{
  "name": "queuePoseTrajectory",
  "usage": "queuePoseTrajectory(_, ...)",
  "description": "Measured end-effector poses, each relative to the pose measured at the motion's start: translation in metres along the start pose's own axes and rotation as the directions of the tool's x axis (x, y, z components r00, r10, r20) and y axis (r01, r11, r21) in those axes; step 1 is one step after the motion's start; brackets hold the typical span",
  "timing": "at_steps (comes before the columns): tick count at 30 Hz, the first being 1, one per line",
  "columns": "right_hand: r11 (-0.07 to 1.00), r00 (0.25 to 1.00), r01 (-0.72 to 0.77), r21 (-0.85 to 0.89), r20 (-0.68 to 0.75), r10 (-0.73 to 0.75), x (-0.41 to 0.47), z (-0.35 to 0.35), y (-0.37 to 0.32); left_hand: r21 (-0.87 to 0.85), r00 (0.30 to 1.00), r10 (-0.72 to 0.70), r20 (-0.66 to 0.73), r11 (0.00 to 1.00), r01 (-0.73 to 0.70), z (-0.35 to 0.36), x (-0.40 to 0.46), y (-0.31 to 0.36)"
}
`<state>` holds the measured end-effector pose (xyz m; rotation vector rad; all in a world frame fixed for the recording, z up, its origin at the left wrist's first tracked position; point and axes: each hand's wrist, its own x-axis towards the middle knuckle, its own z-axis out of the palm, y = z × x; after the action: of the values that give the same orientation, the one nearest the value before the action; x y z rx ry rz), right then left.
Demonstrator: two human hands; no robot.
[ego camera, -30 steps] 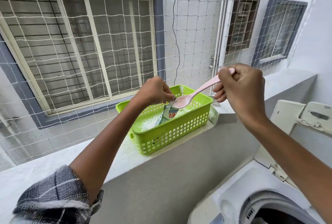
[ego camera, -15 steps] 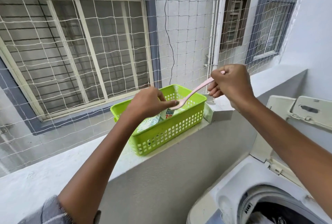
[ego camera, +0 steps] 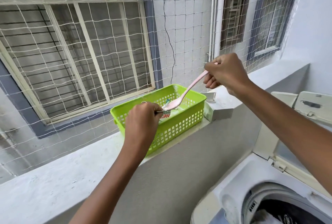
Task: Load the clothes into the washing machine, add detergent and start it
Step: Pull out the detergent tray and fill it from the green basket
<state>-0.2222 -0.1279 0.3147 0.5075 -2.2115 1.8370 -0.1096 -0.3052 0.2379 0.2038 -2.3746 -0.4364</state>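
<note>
**Now the spoon dips lower into the packet**

Across the upper left of the frame runs the net, with a barred window behind it. Below, the ledge crosses from lower left to mid right. At lower right sits the washer, lid up, with dark clothes showing in its drum; more of the drum shows than a second ago, since the view has tipped down and the plaid sleeve has left the frame.

At centre the green basket stands on the ledge. Inside it lies the detergent packet, its mouth pinched open by the left hand, which has slid down over the basket's near wall. The right hand, at upper right of centre, is clenched round the handle of the pink spoon. The spoon slants down to the left, and its bowl now rests at the packet's mouth, just beside the left fingers, lower than before. Whether the bowl holds powder cannot be told.
</note>
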Motion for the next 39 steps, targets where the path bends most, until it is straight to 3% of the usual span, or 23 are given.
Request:
queuePoseTrajectory(5,0.995,0.997,0.051,-0.087,0.063,-0.046,0.002,0.006,-0.017,0.012,0.999,0.019,-0.032,1.0,-0.019,0.001,-0.003,0.001)
queuePoseTrajectory(12,0.998,0.99,-0.044,-0.038,0.133,0.049,0.009,0.021,-0.017,0.005,0.995,0.089,-0.053,0.996,-0.089,0.0,-0.005,0.003)
queuePoseTrajectory(17,0.996,0.992,0.033,-0.081,0.126,-0.023,0.007,0.022,-0.015,-0.01,0.998,0.015,-0.057,1.0,-0.015,-0.002,-0.006,0.004)
queuePoseTrajectory(22,0.983,0.987,0.111,-0.149,0.129,-0.092,0.008,0.012,-0.019,-0.066,0.994,-0.076,0.083,0.994,0.082,-0.007,-0.004,-0.001)
queuePoseTrajectory(26,0.976,0.985,0.15,-0.158,0.108,-0.134,0.004,-0.002,-0.018,-0.113,0.986,-0.066,0.152,0.99,0.083,-0.013,-0.004,-0.005)
queuePoseTrajectory(39,0.973,0.976,0.218,-0.072,0.043,-0.216,-0.007,-0.013,-0.013,-0.15,0.999,0.02,-0.037,0.988,-0.025,-0.007,-0.012,-0.009)
